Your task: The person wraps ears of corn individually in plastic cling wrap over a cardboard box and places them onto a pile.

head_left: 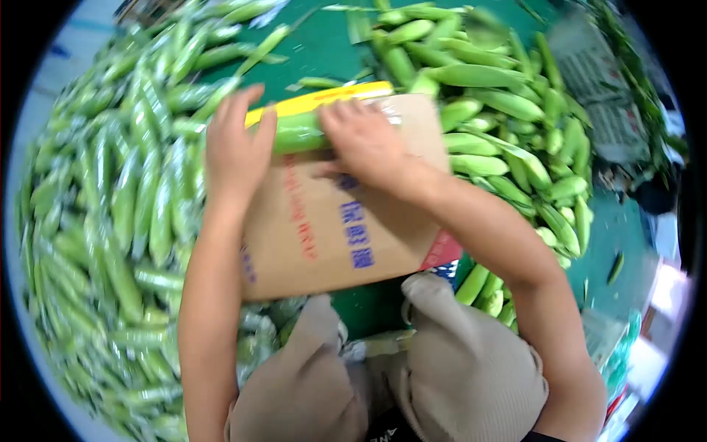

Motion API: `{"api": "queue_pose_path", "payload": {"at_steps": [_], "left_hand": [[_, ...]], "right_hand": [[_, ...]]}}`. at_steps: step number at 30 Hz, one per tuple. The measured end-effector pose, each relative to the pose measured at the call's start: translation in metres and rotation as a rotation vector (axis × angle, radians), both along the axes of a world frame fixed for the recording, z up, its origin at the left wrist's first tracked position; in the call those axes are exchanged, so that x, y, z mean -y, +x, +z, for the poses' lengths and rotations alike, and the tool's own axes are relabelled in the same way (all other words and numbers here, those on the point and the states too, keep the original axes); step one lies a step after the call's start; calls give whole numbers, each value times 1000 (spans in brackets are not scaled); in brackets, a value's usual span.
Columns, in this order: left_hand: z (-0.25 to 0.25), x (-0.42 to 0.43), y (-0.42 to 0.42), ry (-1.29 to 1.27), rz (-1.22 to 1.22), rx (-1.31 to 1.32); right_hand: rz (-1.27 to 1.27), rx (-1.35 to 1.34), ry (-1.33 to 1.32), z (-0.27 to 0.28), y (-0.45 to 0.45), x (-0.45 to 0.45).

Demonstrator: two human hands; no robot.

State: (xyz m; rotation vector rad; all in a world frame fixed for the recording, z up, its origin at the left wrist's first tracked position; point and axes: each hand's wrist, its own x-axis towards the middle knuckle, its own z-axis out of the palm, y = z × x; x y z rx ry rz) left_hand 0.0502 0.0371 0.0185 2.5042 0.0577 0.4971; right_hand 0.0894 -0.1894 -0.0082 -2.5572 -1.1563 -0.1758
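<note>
A green ear of corn in its husk (pixel 297 132), with clear film around it, lies across the far part of a cardboard box (pixel 294 221) printed with red and blue lettering. At its left end is my left hand (pixel 239 144), thumb and fingers apart. My right hand (pixel 364 136) lies over the corn's right end, its fingers bent onto it. A yellow strip (pixel 368 90) runs along the box's far edge, behind the corn.
Many film-wrapped ears (pixel 110 214) are heaped at the left. Unwrapped green ears (pixel 501 103) form a pile at the right, on a green surface (pixel 317 44). Printed sacks or paper (pixel 600 88) lie at the far right. Knees in beige trousers (pixel 471 353) are near the box.
</note>
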Motion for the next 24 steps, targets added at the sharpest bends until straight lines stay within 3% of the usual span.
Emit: {"api": "queue_pose_path", "payload": {"at_steps": [2,3,5,6,7,8,12,13,15,17,18,20,21,22,24], "left_hand": [[11,27,-22,438,-234,-42],[23,43,-33,558,-278,-216],[16,42,-39,595,-285,-141],[5,32,-43,533,-330,-58],[-13,19,-53,480,-282,-341],[-22,9,-67,461,-333,-380],[11,36,-73,222,-317,-610],[16,41,-73,154,-374,-657],[31,40,-76,28,-472,-762],[24,42,-95,185,-519,-800],[23,49,-105,248,-533,-813],[80,91,-122,323,-573,-1008],[45,66,-126,252,-740,-1117],[57,77,-129,18,-635,-1431],[21,67,-175,-285,-935,-1331]], "right_hand": [[104,-136,125,-15,29,2],[4,-468,-21,28,26,3],[92,-678,26,27,19,7],[120,-885,12,59,8,20],[181,-877,-110,39,8,9],[287,-833,-79,23,13,2],[450,-476,515,-9,47,-17],[470,-213,167,-30,46,-31],[521,-80,94,-69,28,-35],[541,-9,54,-86,10,-35],[570,-168,77,-76,3,-31],[614,-260,59,-62,-12,-23],[599,-261,79,-63,-14,-23],[591,-270,102,-72,-18,-26],[583,-223,160,-83,-18,-31]]}}
